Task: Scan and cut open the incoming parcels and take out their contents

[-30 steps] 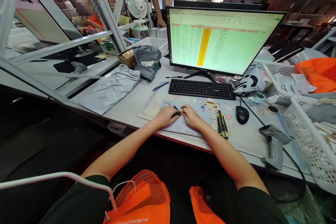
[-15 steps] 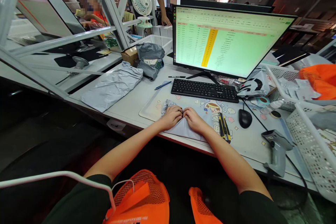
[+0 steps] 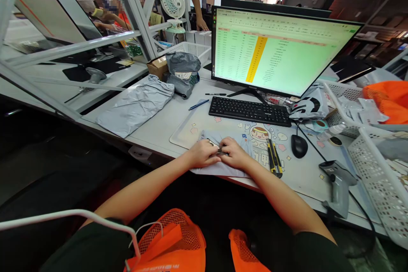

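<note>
A light grey plastic mailing bag [image 3: 231, 171] lies at the desk's front edge, partly over the printed mat. My left hand [image 3: 204, 153] is closed on the bag from the left, its fingers curled at the middle. Close against it, my right hand [image 3: 234, 153] grips the bag from the right. Between the fingertips the film is bunched, with something dark and a pale patch showing there; what these are I cannot make out. To the right of the bag rests a yellow and black utility knife [image 3: 274, 158].
Behind the hands stand a black keyboard [image 3: 250, 109] and a monitor [image 3: 280, 51]. A mouse [image 3: 298, 146], a barcode scanner [image 3: 338, 185] and a white basket [image 3: 371, 174] are on the right. Another grey bag [image 3: 137, 104] and a blue pen [image 3: 198, 104] lie left. A person's hand [image 3: 201, 23] is farther back.
Both hands have moved slightly nearer the desk edge, and the bag is now pulled and bunched between them. The view has shifted a little.
</note>
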Demonstrator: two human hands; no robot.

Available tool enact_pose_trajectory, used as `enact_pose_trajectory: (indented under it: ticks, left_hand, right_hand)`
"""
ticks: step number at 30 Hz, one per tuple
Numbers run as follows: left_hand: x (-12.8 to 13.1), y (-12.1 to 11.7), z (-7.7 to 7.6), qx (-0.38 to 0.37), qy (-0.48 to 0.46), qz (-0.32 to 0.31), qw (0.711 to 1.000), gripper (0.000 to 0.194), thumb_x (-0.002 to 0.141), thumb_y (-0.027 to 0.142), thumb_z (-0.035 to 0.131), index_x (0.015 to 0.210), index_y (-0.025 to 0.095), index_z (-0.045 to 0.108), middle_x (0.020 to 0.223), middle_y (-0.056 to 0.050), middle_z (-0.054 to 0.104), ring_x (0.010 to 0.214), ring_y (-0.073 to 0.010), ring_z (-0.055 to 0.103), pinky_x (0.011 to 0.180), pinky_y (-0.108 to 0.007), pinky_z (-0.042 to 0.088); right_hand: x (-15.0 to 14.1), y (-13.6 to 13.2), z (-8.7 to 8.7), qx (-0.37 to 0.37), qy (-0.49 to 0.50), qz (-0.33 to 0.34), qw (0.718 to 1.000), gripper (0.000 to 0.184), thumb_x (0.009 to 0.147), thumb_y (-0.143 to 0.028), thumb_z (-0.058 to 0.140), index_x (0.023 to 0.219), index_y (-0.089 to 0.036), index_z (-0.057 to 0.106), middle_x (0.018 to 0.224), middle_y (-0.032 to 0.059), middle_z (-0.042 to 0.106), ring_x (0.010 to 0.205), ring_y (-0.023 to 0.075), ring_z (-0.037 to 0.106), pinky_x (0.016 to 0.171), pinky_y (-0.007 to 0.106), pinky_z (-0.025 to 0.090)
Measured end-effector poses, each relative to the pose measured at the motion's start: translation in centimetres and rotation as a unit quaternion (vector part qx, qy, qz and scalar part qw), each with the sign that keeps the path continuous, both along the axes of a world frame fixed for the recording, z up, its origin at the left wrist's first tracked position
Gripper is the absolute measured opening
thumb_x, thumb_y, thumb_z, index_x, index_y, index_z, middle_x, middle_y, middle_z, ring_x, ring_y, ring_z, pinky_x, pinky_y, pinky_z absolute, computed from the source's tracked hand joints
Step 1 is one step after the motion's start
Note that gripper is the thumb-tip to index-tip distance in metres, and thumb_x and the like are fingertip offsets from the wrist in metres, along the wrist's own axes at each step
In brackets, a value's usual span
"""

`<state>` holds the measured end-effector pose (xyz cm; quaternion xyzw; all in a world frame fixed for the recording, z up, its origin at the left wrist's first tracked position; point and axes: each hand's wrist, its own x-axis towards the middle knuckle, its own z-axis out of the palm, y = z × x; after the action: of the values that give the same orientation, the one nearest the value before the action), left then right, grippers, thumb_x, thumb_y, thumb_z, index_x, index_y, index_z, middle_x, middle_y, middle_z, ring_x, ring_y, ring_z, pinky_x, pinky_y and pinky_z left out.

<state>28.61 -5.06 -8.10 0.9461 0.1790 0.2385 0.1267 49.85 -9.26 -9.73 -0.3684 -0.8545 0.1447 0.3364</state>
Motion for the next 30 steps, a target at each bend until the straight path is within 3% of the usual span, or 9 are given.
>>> enact_pose_trajectory:
  ticks: [5, 11, 13, 15, 17, 19, 21, 24, 30]
  left_hand:
    - [-3.4, -2.5, 2.5, 0.113, 0.045, 0.03, 0.992, 0.037, 0.096, 0.053, 0.059, 0.088, 0.017, 0.063, 0.072, -0.003, 0.064, 0.066, -0.0189, 0.054, 0.067, -0.031, 0.038]
    - [-6.9, -5.1, 5.0, 0.184, 0.028, -0.012, 0.982, 0.042, 0.097, 0.044, 0.061, 0.065, 0.017, 0.053, 0.062, 0.0, 0.057, 0.062, -0.0154, 0.049, 0.069, -0.033, 0.035]
    - [-7.5, -6.0, 5.9, 0.186, 0.013, 0.001, 0.983, 0.035, 0.097, 0.04, 0.061, 0.071, 0.017, 0.057, 0.082, -0.005, 0.065, 0.08, -0.0185, 0.057, 0.078, -0.035, 0.038]
    - [-7.7, -7.2, 6.8, 0.172, 0.006, 0.027, 0.985, 0.024, 0.098, 0.039, 0.059, 0.093, 0.017, 0.065, 0.112, -0.01, 0.068, 0.109, -0.0239, 0.058, 0.093, -0.038, 0.039]
    - [-7.5, -8.6, 7.5, 0.153, 0.018, 0.04, 0.987, 0.031, 0.099, 0.039, 0.055, 0.117, 0.014, 0.062, 0.121, -0.012, 0.066, 0.116, -0.0248, 0.056, 0.098, -0.04, 0.037]
    - [-7.3, -10.1, 7.9, 0.148, 0.05, 0.037, 0.987, 0.031, 0.098, 0.038, 0.054, 0.116, 0.013, 0.061, 0.104, -0.009, 0.068, 0.1, -0.0232, 0.059, 0.091, -0.04, 0.037]
    - [-7.2, -11.5, 7.8, 0.161, 0.076, 0.027, 0.984, 0.027, 0.096, 0.041, 0.056, 0.096, 0.015, 0.062, 0.086, -0.006, 0.066, 0.082, -0.0219, 0.057, 0.08, -0.04, 0.036]
    - [-7.7, -12.9, 7.5, 0.195, 0.059, -0.025, 0.979, 0.041, 0.097, 0.05, 0.058, 0.072, 0.018, 0.055, 0.067, -0.003, 0.059, 0.063, -0.0184, 0.05, 0.069, -0.038, 0.032]
    - [-12.3, -15.1, 9.5, 0.208, 0.066, -0.19, 0.957, 0.038, 0.097, 0.041, 0.061, 0.067, 0.019, 0.053, 0.061, -0.001, 0.051, 0.059, -0.0162, 0.046, 0.063, -0.036, 0.033]
  right_hand:
    - [-1.1, -1.3, 2.0, 0.087, -0.017, 0.035, 0.995, 0.043, 0.1, -0.036, 0.064, 0.063, -0.015, 0.057, 0.083, 0.0059, 0.058, 0.09, 0.0207, 0.05, 0.085, 0.038, 0.038]
    - [-2.3, -3.2, 4.4, 0.218, -0.059, 0.074, 0.971, 0.051, 0.104, -0.038, 0.057, 0.059, -0.016, 0.048, 0.061, 0.0008, 0.046, 0.071, 0.0166, 0.041, 0.077, 0.037, 0.034]
    - [-3.1, -4.1, 4.9, 0.242, -0.067, 0.073, 0.965, 0.049, 0.102, -0.033, 0.059, 0.058, -0.017, 0.047, 0.059, 0.0002, 0.044, 0.068, 0.0161, 0.039, 0.074, 0.036, 0.033]
    - [-4.2, -5.3, 5.6, 0.256, -0.077, 0.057, 0.962, 0.046, 0.101, -0.03, 0.06, 0.058, -0.017, 0.048, 0.059, 0.0001, 0.045, 0.068, 0.0159, 0.039, 0.074, 0.037, 0.031]
    - [-5.3, -6.6, 6.4, 0.26, -0.086, 0.037, 0.961, 0.044, 0.1, -0.029, 0.06, 0.059, -0.017, 0.049, 0.06, 0.0002, 0.045, 0.068, 0.016, 0.039, 0.074, 0.037, 0.03]
    - [-6.1, -8.0, 7.3, 0.264, -0.096, 0.022, 0.96, 0.043, 0.101, -0.027, 0.056, 0.06, -0.017, 0.049, 0.06, 0.0004, 0.045, 0.068, 0.016, 0.038, 0.074, 0.038, 0.029]
    - [-6.5, -9.4, 8.2, 0.267, -0.11, 0.024, 0.957, 0.042, 0.102, -0.026, 0.051, 0.061, -0.017, 0.048, 0.061, 0.0007, 0.044, 0.068, 0.0163, 0.038, 0.073, 0.038, 0.028]
    - [-6.8, -11.8, 9.1, 0.258, -0.144, 0.053, 0.954, 0.039, 0.101, -0.027, 0.044, 0.064, -0.017, 0.048, 0.064, 0.0015, 0.044, 0.068, 0.017, 0.037, 0.07, 0.038, 0.027]
    - [-5.9, -17.7, 10.4, 0.218, -0.18, 0.08, 0.956, 0.044, 0.105, -0.036, 0.051, 0.066, -0.018, 0.043, 0.063, 0.0008, 0.042, 0.065, 0.0169, 0.037, 0.064, 0.037, 0.024]
